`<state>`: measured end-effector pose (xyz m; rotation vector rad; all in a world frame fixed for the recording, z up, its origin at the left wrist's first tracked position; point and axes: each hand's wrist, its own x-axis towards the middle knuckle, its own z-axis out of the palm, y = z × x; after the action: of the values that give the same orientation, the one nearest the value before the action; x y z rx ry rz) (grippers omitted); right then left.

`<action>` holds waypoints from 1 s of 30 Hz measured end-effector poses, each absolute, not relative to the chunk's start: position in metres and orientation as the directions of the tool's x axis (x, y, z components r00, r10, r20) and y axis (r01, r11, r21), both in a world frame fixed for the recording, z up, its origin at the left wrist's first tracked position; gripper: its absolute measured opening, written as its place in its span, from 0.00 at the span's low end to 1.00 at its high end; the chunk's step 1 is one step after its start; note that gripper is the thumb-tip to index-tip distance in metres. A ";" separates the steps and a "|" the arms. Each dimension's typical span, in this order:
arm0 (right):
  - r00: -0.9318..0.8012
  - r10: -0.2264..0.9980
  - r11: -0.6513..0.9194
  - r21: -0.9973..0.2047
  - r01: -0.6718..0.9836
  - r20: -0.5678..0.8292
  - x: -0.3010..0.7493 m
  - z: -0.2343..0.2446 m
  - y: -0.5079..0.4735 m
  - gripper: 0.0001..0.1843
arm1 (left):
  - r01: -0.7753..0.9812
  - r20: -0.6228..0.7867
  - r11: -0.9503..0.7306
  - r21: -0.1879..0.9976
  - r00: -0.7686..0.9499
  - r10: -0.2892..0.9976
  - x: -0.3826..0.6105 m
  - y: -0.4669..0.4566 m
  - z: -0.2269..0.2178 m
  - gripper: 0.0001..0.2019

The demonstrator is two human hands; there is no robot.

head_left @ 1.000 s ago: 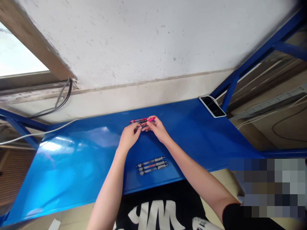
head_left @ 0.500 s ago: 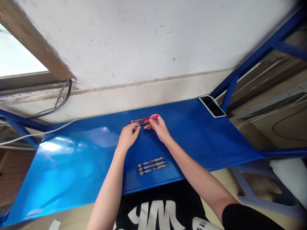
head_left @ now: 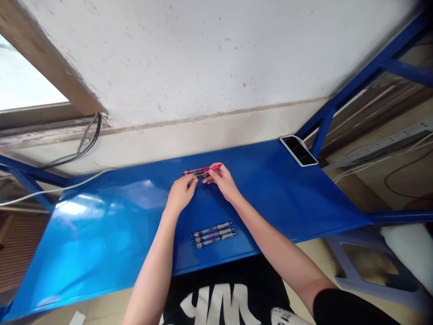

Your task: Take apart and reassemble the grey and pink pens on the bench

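Note:
Both my hands meet over the far middle of the blue table point(head_left: 277, 194). Between the thumb and fingers of my right hand point(head_left: 221, 180) is a pen with a pink end point(head_left: 216, 167). My left hand point(head_left: 182, 192) pinches at the pen's other, lower-left end, partly hidden by the fingers. Just behind the hands lies another pink pen point(head_left: 191, 171), its right part covered by my right hand. Nearer to me, between my forearms, 3 grey-and-clear pens point(head_left: 213, 234) lie side by side.
A white-framed phone point(head_left: 299, 151) rests at the table's back right corner. Behind the table stands a white wall point(head_left: 203, 67). A pale cable point(head_left: 77, 184) crosses the left back edge. Blue metal posts point(head_left: 323, 128) rise at the right, with a grey stool point(head_left: 368, 266) below.
My right hand and the pen's pink end have shifted very slightly left and down. The left hand and the pens near me look the same.

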<state>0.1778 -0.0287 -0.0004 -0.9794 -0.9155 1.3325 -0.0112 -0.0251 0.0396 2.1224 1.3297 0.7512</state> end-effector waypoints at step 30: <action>0.039 0.999 0.001 -0.941 -0.338 -0.013 0.176 0.002 -0.030 0.24 | 0.670 0.176 -0.367 0.646 0.337 0.925 -0.009 -0.027 0.044 0.08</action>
<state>0.1764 -0.0296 0.0024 -0.9751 -0.9205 1.3280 -0.0088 -0.0266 0.0440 2.1424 1.3963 0.7340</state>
